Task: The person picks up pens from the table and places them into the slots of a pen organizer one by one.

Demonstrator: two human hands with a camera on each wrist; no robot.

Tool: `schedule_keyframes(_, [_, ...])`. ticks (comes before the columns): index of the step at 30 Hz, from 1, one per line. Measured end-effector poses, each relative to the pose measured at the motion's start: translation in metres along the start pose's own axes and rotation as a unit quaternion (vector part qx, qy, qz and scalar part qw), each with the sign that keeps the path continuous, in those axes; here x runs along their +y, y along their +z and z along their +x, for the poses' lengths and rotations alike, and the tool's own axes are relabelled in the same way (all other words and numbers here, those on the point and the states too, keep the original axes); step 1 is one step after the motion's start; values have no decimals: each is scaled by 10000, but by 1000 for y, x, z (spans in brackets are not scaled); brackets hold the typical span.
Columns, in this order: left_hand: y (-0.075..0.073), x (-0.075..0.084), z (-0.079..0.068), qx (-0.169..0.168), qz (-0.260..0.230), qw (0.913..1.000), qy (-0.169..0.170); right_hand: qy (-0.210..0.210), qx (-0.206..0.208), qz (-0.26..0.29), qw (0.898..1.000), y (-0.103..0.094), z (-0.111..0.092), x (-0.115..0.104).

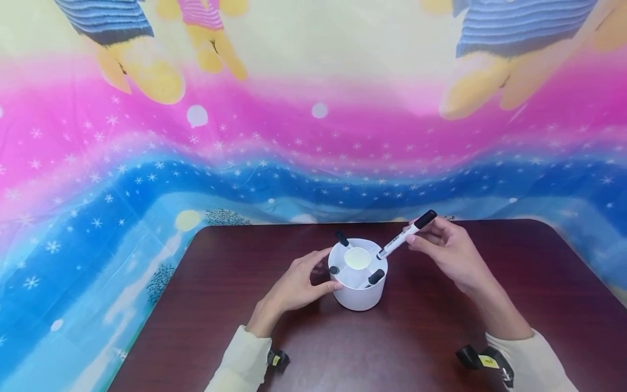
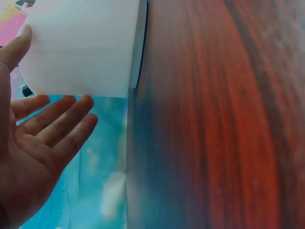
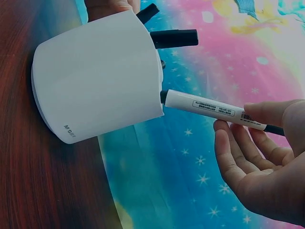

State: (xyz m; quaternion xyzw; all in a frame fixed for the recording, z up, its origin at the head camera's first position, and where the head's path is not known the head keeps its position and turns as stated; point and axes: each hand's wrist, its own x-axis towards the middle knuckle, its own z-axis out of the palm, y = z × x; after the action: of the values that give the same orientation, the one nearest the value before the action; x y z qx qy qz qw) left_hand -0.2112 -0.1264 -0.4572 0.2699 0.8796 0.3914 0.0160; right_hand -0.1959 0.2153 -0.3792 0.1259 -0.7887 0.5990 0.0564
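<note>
A round white pen holder (image 1: pixel 358 298) stands upright on the table, its compartments set around a pale round centre. Three black-ended pens (image 1: pixel 376 277) stick out of it. My right hand (image 1: pixel 458 253) pinches a white marker (image 3: pixel 205 106) between thumb and fingers. The marker is tilted, black cap up, and its lower black end is at the holder's right rim. On the other side my left hand (image 1: pixel 299 283) rests against the holder, thumb at the near side of the rim. Its fingers (image 2: pixel 62 125) are extended, with the tips by the wall.
A dark reddish wooden table (image 1: pixel 206 337) carries the holder. Behind it hangs a colourful patterned cloth (image 1: pixel 294 147), which also runs down along the left side. Black straps with cameras (image 1: pixel 485 360) sit at both wrists, by the pale sleeves.
</note>
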Motion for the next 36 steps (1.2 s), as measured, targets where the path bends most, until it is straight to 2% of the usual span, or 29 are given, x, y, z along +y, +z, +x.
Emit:
schedule_keyframes(13, [-2,0,0,43,-44,10000,71,-39,4,-3,10000,3,1,1])
schedule_keyframes(26, [4,-1,-5,104,71,9999,25,37,-174,-68,9998,13,-2,12])
schedule_keyframes(36, [1,2,-2,65,57,10000,-4,3,-212,-544,9983,21,0,14])
